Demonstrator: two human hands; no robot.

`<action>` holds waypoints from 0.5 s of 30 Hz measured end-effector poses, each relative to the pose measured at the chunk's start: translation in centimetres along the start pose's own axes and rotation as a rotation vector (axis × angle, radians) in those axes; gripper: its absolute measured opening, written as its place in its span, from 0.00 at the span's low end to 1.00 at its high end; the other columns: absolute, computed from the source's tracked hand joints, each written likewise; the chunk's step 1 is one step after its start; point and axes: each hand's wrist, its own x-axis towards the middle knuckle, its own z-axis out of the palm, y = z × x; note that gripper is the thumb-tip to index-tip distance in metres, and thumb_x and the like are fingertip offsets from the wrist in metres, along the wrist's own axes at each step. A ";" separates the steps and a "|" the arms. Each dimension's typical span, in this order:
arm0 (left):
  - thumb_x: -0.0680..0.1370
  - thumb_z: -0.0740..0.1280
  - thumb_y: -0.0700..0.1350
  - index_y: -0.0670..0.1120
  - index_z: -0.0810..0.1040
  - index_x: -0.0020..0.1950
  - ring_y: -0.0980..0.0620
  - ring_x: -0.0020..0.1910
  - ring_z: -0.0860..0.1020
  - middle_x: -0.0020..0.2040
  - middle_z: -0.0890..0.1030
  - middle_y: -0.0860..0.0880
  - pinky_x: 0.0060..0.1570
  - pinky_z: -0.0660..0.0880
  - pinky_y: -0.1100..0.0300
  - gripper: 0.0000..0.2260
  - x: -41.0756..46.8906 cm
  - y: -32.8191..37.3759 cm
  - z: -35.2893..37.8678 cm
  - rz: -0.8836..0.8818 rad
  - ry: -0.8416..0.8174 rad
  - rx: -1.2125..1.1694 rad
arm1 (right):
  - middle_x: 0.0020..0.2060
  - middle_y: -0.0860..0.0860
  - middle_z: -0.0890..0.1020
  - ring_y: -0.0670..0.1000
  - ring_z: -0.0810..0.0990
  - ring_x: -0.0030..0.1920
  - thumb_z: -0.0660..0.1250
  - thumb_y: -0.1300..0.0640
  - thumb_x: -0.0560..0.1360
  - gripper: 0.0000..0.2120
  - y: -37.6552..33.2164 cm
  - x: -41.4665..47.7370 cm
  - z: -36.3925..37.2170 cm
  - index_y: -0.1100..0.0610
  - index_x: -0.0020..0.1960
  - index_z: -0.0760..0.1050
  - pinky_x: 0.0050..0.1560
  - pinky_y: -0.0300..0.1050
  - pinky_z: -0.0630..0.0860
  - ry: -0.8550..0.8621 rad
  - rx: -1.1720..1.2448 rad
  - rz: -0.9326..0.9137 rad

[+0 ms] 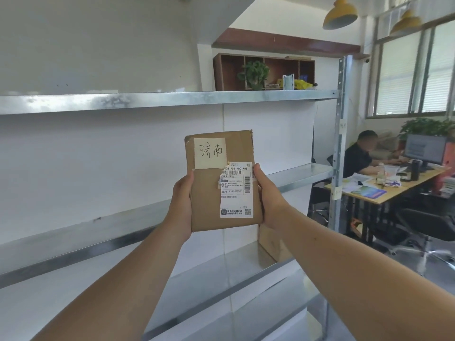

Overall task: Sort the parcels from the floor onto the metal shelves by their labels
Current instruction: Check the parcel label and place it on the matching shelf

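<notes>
I hold a flat brown cardboard parcel (209, 193) upright in front of the metal shelves (172, 98). A pale handwritten note (210, 152) is stuck near its top and a white printed shipping label (236, 190) covers its right side. My left hand (182, 203) grips the parcel's left edge and my right hand (269, 195) grips its right edge. Behind the parcel the shelf levels (73, 232) run left to right with white backing panels.
Another cardboard box (273, 244) stands on a lower shelf at the right end. The shelf's upright post (341, 134) carries small paper tags. Beyond it a person sits at a desk (384, 193) with a monitor, papers and office chairs.
</notes>
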 end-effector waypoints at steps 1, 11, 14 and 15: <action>0.84 0.59 0.67 0.54 0.78 0.74 0.39 0.67 0.83 0.69 0.84 0.45 0.68 0.76 0.28 0.26 1.2 -0.3 0.7 -0.001 -0.011 0.003 | 0.63 0.55 0.89 0.62 0.88 0.64 0.65 0.24 0.76 0.36 -0.4 0.9 -0.6 0.50 0.70 0.85 0.70 0.66 0.80 0.010 0.008 -0.002; 0.80 0.63 0.69 0.55 0.78 0.73 0.35 0.67 0.83 0.70 0.84 0.44 0.65 0.75 0.23 0.28 9.1 -2.9 7.7 -0.071 -0.068 -0.013 | 0.55 0.54 0.91 0.61 0.91 0.56 0.68 0.22 0.73 0.32 -2.8 8.4 -8.4 0.48 0.57 0.89 0.63 0.64 0.85 0.108 0.060 -0.013; 0.77 0.64 0.69 0.54 0.79 0.73 0.35 0.65 0.84 0.69 0.84 0.43 0.62 0.76 0.23 0.30 10.7 -3.5 10.3 -0.047 -0.068 -0.016 | 0.55 0.54 0.92 0.60 0.91 0.55 0.67 0.23 0.74 0.30 -3.8 10.3 -10.8 0.47 0.53 0.91 0.57 0.62 0.87 0.112 0.080 -0.022; 0.77 0.64 0.69 0.53 0.78 0.74 0.35 0.65 0.84 0.69 0.84 0.42 0.62 0.77 0.23 0.30 11.3 -3.9 11.1 -0.039 -0.063 -0.016 | 0.55 0.54 0.92 0.59 0.92 0.53 0.67 0.23 0.74 0.30 -4.1 10.9 -11.6 0.46 0.49 0.92 0.52 0.59 0.88 0.112 0.087 -0.014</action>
